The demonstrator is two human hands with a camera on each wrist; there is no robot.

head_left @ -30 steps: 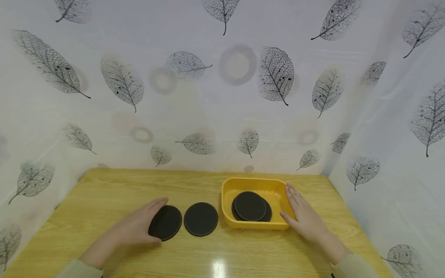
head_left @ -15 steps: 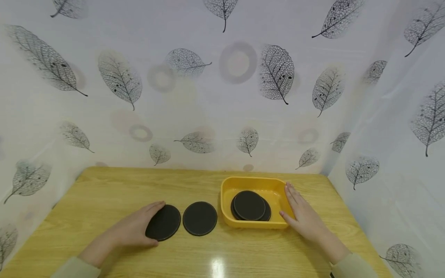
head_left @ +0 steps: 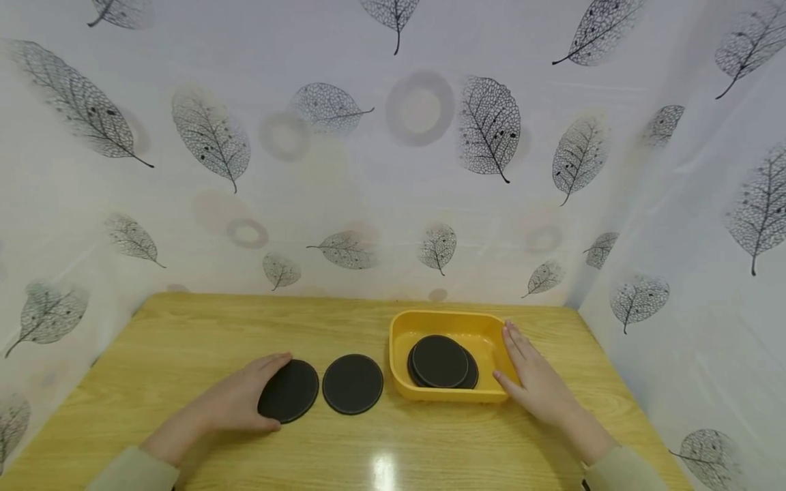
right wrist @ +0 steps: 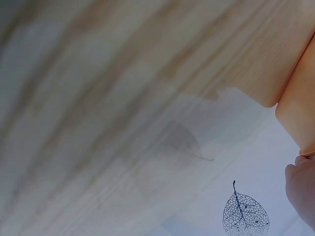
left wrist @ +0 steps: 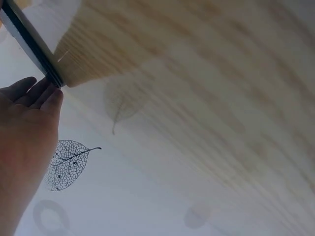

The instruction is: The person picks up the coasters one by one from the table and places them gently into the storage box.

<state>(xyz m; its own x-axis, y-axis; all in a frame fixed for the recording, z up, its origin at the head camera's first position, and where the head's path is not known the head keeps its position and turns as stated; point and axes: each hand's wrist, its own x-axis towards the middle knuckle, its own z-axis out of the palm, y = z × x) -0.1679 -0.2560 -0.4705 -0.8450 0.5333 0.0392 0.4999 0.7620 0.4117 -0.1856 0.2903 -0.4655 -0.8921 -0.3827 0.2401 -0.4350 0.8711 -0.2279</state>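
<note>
My left hand (head_left: 242, 397) grips a round black coaster (head_left: 295, 392) by its left side, thumb at the near edge and fingers at the far edge. In the left wrist view the fingertips meet the dark rim of this coaster (left wrist: 32, 48). A second black coaster (head_left: 353, 384) lies flat just to its right. Further right stands a yellow tray (head_left: 402, 390). Inside it lie overlapping black coasters (head_left: 439, 361). My right hand (head_left: 540, 385) rests on the tray's right end with nearly straight fingers, its thumb at the near right corner.
The wooden table (head_left: 331, 450) ends at the back against a pale leaf-printed sheet (head_left: 381, 177). The same kind of sheet hangs along the right side (head_left: 694, 327) and the left. Table surface lies in front of the coasters and tray.
The view has tilted slightly. My left hand has shifted very slightly on the left coaster. The right hand, the tray and the other coasters stay in place.
</note>
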